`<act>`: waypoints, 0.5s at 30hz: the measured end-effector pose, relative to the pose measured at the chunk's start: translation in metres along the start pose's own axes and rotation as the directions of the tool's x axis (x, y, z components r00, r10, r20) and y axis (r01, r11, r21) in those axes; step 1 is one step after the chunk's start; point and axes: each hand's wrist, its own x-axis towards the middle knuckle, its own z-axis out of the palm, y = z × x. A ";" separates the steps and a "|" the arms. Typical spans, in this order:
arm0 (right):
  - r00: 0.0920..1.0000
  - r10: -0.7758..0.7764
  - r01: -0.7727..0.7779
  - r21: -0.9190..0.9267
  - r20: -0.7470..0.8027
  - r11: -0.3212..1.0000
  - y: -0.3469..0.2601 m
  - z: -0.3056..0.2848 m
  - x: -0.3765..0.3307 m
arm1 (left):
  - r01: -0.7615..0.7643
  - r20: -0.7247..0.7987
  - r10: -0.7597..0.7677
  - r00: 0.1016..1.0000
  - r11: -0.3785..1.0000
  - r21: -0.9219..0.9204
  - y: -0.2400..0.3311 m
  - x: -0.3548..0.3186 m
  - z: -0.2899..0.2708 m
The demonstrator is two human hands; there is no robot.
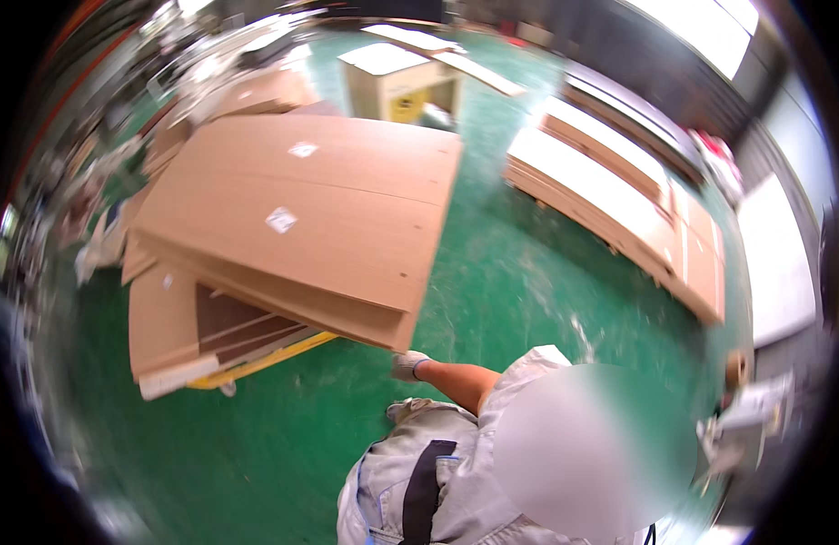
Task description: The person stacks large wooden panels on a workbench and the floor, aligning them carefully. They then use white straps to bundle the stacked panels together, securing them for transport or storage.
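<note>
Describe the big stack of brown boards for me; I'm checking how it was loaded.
The stack of brown boards is made of large flat panels that look like fibreboard. They lie flat but unevenly, with lower sheets jutting out at the left. Two small white labels sit on the top sheet. The stack rests on a low yellow cart on the green floor. A co-worker's gloved hand is at its near corner; contact is unclear.

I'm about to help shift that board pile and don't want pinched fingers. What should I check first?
1. Co-worker's gloved hand at the near corner of the brown board stack, gripping or only near: cannot tell.
2. Boards squared up: not ok, layers are fanned and overhang the yellow trolley.
3. Own hands placed: cannot tell, out of view.
4. Gap to the right-hand board pile: ok, green floor lies between.
</note>
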 end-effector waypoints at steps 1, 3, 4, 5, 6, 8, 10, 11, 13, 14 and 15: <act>0.997 0.054 -0.048 0.082 -0.061 0.995 -0.002 -0.003 -0.022 | -0.009 0.039 0.007 0.999 0.998 0.054 0.026 0.014 -0.014; 0.972 0.158 -0.116 0.229 -0.175 0.966 -0.015 -0.001 -0.062 | -0.024 0.095 0.010 0.995 0.989 0.146 0.070 0.041 -0.046; 0.928 0.268 -0.160 0.375 -0.258 0.913 -0.021 0.000 -0.109 | -0.032 0.121 0.009 0.993 0.980 0.196 0.091 0.053 -0.061; 0.932 0.167 -0.099 0.215 -0.323 0.972 0.019 0.047 -0.100 | -0.042 0.141 0.008 0.990 0.969 0.244 0.109 0.065 -0.074; 0.893 0.301 -0.151 0.407 -0.335 0.901 0.007 0.057 -0.128 | -0.042 0.132 0.008 0.991 0.965 0.260 0.118 0.078 -0.097; 0.813 0.519 -0.131 0.785 -0.264 0.605 -0.018 0.081 -0.194 | -0.049 0.126 0.011 0.992 0.951 0.307 0.138 0.102 -0.138; 0.791 0.590 0.027 0.973 -0.161 0.229 -0.061 0.087 -0.260 | -0.051 0.112 0.014 0.994 0.942 0.332 0.153 0.125 -0.180; 0.787 0.603 0.110 0.991 -0.132 0.074 -0.084 0.086 -0.297 | -0.049 0.121 0.007 0.993 0.935 0.351 0.156 0.137 -0.195; 0.760 0.605 0.313 0.949 -0.238 -0.020 -0.132 0.076 -0.360 | -0.044 0.131 -0.007 0.991 0.923 0.382 0.162 0.152 -0.215; 0.737 0.569 0.422 0.906 -0.365 0.034 -0.158 0.064 -0.393 | -0.046 0.142 -0.012 0.990 0.914 0.403 0.161 0.161 -0.222; 0.716 0.483 0.560 0.828 -0.505 0.035 -0.186 0.050 -0.427 | -0.049 0.157 -0.020 0.987 0.906 0.421 0.156 0.167 -0.225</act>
